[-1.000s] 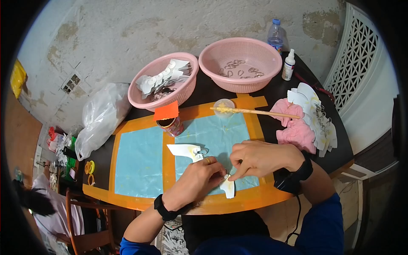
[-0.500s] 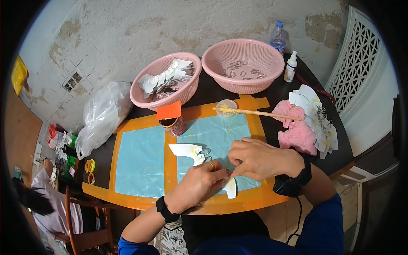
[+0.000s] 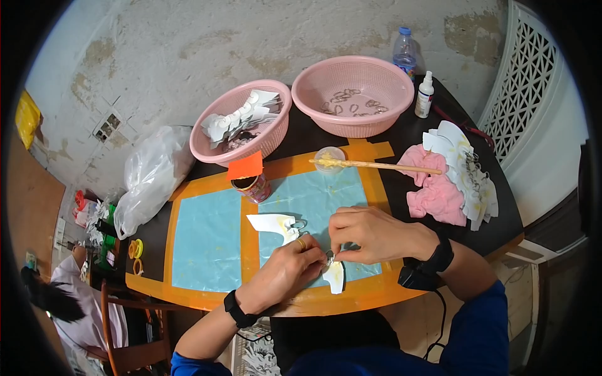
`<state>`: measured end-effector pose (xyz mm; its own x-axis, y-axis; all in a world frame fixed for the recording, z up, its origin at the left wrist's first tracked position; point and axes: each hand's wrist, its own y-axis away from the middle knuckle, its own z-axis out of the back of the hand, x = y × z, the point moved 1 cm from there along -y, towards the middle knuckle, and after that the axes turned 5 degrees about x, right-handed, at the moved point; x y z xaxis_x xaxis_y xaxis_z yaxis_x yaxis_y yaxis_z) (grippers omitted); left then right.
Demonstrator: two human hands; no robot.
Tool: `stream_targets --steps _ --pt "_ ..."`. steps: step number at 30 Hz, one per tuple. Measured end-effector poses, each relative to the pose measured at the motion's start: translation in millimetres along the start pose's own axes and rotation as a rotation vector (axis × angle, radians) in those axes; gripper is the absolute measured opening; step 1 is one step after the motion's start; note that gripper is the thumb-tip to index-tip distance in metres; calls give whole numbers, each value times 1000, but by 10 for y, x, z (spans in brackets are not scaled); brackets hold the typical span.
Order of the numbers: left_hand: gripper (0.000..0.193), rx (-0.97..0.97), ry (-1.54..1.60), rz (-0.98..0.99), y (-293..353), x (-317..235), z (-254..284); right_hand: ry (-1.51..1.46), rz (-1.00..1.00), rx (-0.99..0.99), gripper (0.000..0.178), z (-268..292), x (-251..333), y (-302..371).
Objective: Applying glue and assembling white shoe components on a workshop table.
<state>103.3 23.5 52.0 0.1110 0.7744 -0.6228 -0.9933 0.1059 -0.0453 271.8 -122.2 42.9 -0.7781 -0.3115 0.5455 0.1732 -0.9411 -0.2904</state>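
Near the table's front edge, my left hand (image 3: 285, 271) is closed on a small curved white piece (image 3: 335, 279) with yellowish smears on it. My right hand (image 3: 382, 234) pinches at a small metal ring (image 3: 330, 255) at the top of that piece, its fingertips almost meeting the left ones. The fingers hide part of the ring and of the piece. Just beyond my left hand, a second white piece (image 3: 271, 223) with a metal ring lies on the blue sheet (image 3: 316, 188).
Two pink baskets (image 3: 352, 128) stand at the back, holding white pieces and metal rings. A yellow-tipped wooden stick (image 3: 389, 166) spans a small tub (image 3: 330, 154) and a pink cloth (image 3: 436, 203). Finished-looking ringed pieces (image 3: 454, 147) lie right, a tin (image 3: 254, 190) mid-table. Another person sits left.
My right fingertips have come in closer to the left ones, and the metal ring now shows between them. The whole view has shifted slightly.
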Motion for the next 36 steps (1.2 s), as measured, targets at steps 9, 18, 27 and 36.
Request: stream_targets --steps 9,18,27,36 --pt "15 -16 49 14 12 35 14 -21 -88 -10 10 -110 50 -37" --pt "13 0 108 44 8 33 15 -108 -57 -4 6 -192 32 -19" --pt "11 -36 92 -10 19 70 7 35 242 1 10 -199 -82 -48" --pt "12 -74 132 69 63 94 0 5 296 33 9 -153 -60 -54"
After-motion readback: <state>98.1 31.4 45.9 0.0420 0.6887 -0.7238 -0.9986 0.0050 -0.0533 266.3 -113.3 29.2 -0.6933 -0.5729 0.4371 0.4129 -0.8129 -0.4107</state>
